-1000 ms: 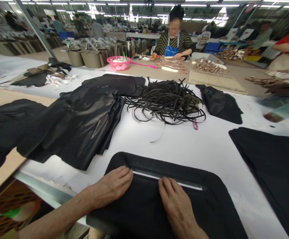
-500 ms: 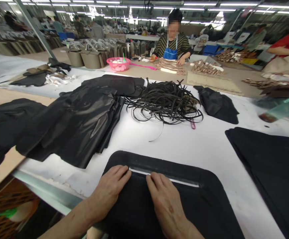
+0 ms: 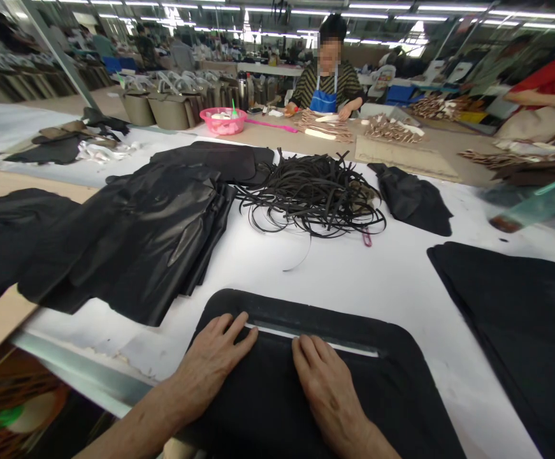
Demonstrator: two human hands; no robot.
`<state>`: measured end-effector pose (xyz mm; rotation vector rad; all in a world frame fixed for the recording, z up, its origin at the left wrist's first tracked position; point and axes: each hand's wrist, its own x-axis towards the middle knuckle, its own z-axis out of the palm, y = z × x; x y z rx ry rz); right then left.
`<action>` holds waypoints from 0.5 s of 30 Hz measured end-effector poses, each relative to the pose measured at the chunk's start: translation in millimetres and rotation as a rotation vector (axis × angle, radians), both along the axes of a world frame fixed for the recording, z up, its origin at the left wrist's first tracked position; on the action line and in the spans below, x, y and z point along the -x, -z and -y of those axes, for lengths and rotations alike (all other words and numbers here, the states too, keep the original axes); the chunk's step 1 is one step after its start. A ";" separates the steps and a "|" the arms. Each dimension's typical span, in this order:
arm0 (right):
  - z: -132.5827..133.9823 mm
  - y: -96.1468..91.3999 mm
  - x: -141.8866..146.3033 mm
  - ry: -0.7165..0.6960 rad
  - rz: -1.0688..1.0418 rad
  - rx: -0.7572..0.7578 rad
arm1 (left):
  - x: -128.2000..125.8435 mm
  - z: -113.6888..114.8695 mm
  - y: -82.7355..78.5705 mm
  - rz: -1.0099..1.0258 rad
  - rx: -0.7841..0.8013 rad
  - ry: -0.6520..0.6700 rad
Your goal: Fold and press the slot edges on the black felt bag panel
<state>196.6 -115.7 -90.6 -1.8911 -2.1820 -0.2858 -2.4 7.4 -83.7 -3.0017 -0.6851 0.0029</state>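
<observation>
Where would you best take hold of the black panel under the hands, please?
Its rounded far-right corner, from the right, likely: the black panel lies flat on the table, and the left hand and right hand rest by its slit.

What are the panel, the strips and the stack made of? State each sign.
Panel: matte black, probably fabric-backed faux leather; no sheen, folded rim.
Strips: thin, leather-like bands; they curl and tangle.
Stack: glossy coated sheet, perhaps faux leather; creased highlights.
</observation>
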 end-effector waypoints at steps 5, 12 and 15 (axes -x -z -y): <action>18.4 -0.7 -19.8 0.079 0.084 -0.005 | 2.6 -10.7 -2.4 0.180 0.182 -0.064; -9.9 -24.7 -5.5 0.128 -0.066 -0.010 | -12.3 -24.3 -23.4 0.440 0.449 -0.169; -32.7 -27.6 10.0 0.108 -0.180 0.056 | -16.7 -26.1 -20.8 0.340 0.417 -0.122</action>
